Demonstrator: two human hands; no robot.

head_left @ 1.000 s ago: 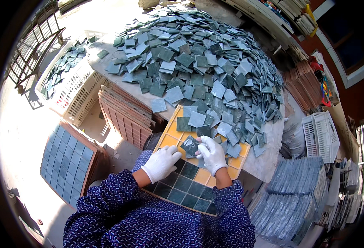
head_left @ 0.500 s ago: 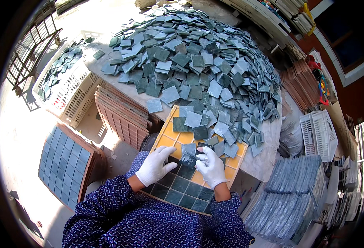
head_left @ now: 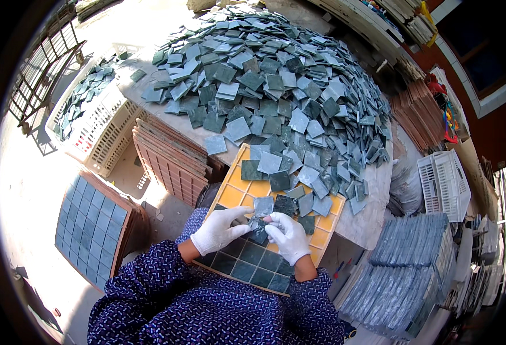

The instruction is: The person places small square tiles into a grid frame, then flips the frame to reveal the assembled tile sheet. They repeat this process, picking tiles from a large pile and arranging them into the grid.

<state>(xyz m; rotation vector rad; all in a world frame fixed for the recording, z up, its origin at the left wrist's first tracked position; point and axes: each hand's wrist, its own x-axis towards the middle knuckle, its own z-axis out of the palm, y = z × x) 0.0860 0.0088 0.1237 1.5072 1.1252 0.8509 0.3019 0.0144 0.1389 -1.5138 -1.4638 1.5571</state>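
My right hand (head_left: pixel 289 237), in a white glove, pinches a small dark green square stone tile (head_left: pixel 258 231) by its right side. On the tile's left side, my left hand (head_left: pixel 220 231), also gloved, has thumb and fingers bent in at its edge. The tile hovers low over a yellow gridded tray (head_left: pixel 237 185) that leans between me and the table. Dark tiles (head_left: pixel 248 253) fill the tray's near cells in rows. Loose tiles (head_left: pixel 285 204) lie on its far part, and a lighter grey tile (head_left: pixel 263 206) sits just beyond my fingers.
A large heap of tiles (head_left: pixel 264 75) covers the table (head_left: pixel 373 221). Left stand brown gridded trays (head_left: pixel 169 167), a tile-filled panel (head_left: pixel 89 227) and a white crate (head_left: pixel 112 129) near loose tiles. Stacked tile sheets (head_left: pixel 402 276) and a white basket (head_left: pixel 445 184) are at right.
My left hand has moved right to the tile's edge. The tile and my right hand have dropped slightly nearer to me, uncovering a dark tile beyond. The tray has shifted slightly.
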